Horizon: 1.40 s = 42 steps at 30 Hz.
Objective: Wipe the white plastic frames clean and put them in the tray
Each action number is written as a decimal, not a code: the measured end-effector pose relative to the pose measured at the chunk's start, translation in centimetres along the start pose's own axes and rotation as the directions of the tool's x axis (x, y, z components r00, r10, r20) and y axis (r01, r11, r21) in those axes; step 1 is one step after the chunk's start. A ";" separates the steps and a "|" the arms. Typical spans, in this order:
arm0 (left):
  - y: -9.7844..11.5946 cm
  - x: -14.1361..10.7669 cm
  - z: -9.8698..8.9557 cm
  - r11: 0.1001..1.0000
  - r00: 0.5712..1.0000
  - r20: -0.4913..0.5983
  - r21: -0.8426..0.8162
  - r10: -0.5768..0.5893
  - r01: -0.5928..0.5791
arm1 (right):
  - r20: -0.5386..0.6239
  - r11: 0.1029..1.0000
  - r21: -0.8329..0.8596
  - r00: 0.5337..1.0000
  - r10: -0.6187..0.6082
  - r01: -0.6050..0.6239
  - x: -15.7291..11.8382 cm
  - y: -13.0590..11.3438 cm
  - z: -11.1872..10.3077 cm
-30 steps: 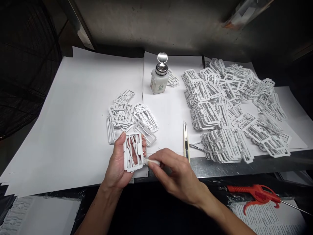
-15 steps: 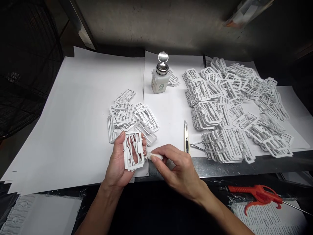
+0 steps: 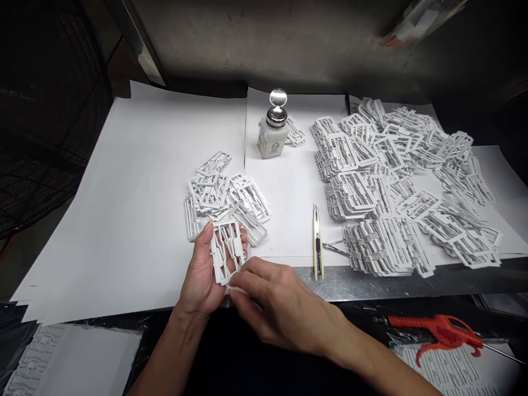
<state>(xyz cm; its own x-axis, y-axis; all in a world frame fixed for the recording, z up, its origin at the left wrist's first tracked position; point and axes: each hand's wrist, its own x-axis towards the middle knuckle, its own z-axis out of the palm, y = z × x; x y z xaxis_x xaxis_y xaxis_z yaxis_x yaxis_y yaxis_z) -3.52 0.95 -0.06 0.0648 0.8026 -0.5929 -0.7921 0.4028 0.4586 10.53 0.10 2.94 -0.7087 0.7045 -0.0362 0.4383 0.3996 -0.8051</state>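
My left hand (image 3: 202, 275) is closed round a white plastic frame part (image 3: 228, 250) with thin slanted bars inside its rectangular border. Against the lower edge of that part, my right hand (image 3: 276, 302) pinches a small white wad (image 3: 234, 288), mostly hidden by the fingers; it looks like cloth or cotton. Just beyond the left hand lies a loose heap of similar white frame parts (image 3: 210, 190). A utility knife (image 3: 317, 242) rests on the paper to the right of my hands, beside a metal tool (image 3: 335, 248) that may be tweezers.
A pump bottle (image 3: 272, 137) with its metal lid raised stands at the back middle. Large stacks of white frame parts (image 3: 375, 247) fill the right side. White paper (image 3: 136, 181) covers the table. At the lower right lies a red air blow gun (image 3: 437, 327).
My right hand has moved left and down with the white wad, from the right side of the frame part to its bottom edge. My left hand still holds the part.
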 end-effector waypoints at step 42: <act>-0.7 -0.2 0.2 0.992 0.997 0.055 -0.110 -0.060 0.066 | -0.328 0.986 -0.155 0.938 -0.115 0.067 4.7 1.6 -1.6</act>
<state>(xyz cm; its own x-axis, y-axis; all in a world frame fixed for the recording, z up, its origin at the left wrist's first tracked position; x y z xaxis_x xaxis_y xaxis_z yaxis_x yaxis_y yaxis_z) -2.89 0.57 -0.13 0.1459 0.7998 -0.5823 -0.8479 0.4043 0.3429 8.83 5.01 2.41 -0.5340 0.8069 0.2525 0.4705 0.5317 -0.7042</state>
